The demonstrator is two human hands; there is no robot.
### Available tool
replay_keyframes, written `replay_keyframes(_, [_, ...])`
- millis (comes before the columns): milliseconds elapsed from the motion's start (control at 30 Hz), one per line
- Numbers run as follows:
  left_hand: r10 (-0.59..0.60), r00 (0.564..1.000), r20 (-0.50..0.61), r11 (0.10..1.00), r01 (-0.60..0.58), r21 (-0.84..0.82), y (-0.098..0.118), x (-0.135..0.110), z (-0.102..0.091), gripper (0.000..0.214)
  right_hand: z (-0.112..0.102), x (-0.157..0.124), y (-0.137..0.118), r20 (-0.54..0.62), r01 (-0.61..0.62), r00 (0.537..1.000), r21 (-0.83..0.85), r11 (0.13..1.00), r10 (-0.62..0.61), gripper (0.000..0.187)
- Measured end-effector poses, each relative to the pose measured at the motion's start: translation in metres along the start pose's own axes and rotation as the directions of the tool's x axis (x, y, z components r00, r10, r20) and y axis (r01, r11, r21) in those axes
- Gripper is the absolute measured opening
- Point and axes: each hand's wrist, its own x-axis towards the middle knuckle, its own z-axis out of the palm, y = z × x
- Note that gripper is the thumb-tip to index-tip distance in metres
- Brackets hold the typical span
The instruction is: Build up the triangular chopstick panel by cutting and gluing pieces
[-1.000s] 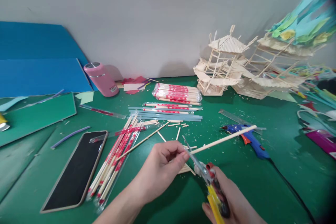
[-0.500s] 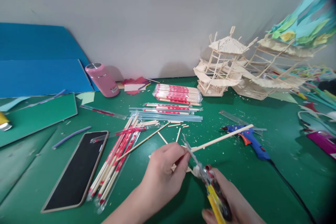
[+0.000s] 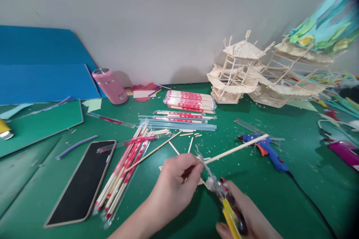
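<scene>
A pale wooden chopstick (image 3: 235, 149) slants up to the right, its near end pinched between the thumb and forefinger of my left hand (image 3: 179, 179). My right hand (image 3: 246, 209) is wrapped round the handles of hand shears (image 3: 228, 209), one handle yellow and the other dark red and black. The narrow metal blade crosses the chopstick just right of my left fingertips. Whether the blades are parted cannot be made out. Under and behind my left hand lie joined or crossed wooden sticks (image 3: 174, 148), partly hidden. A blue glue gun (image 3: 269, 149) lies beneath the chopstick's far end.
Wrapped chopsticks (image 3: 123, 175) and a phone (image 3: 81, 183) lie at left. Behind are a chopstick bundle (image 3: 189, 101), blue-grey glue sticks (image 3: 179, 124) and a pink tumbler (image 3: 110, 86). Stick-built pavilions (image 3: 235, 74) stand at back right; the gun's black cord (image 3: 311, 201) runs to the front.
Very little differs. The chopstick's far end has shifted slightly left and down, while both hands keep nearly the same place and hold.
</scene>
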Motion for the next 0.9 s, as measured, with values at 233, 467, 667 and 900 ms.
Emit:
replay_keyframes(233, [-0.224, 0.957, 0.185, 0.899, 0.276, -0.340, 0.002, 0.005, -0.007, 0.023, 0.021, 0.015, 0.000, -0.063, -0.417, 0.859, 0.490, 0.766, 0.508, 0.043])
replay_keyframes(467, [-0.183, 0.977, 0.108, 0.953, 0.204, -0.225, 0.003, 0.000, 0.000, 0.023, 0.020, 0.018, 0.004, -0.049, -0.402, 0.871, 0.501, 0.766, 0.489, 0.045])
replay_keyframes(667, [-0.078, 0.993, 0.084, 0.981, 0.091, -0.171, 0.007, -0.003, 0.002, 0.024, 0.011, 0.015, 0.016, -0.006, -0.319, 0.928, 0.505, 0.802, 0.373, 0.043])
replay_keyframes(900, [-0.035, 0.995, 0.090, 0.991, 0.046, -0.124, 0.007, -0.001, -0.001, 0.023, -0.013, -0.004, -0.005, 0.009, 0.234, 0.972, -0.105, 0.966, -0.235, 0.041])
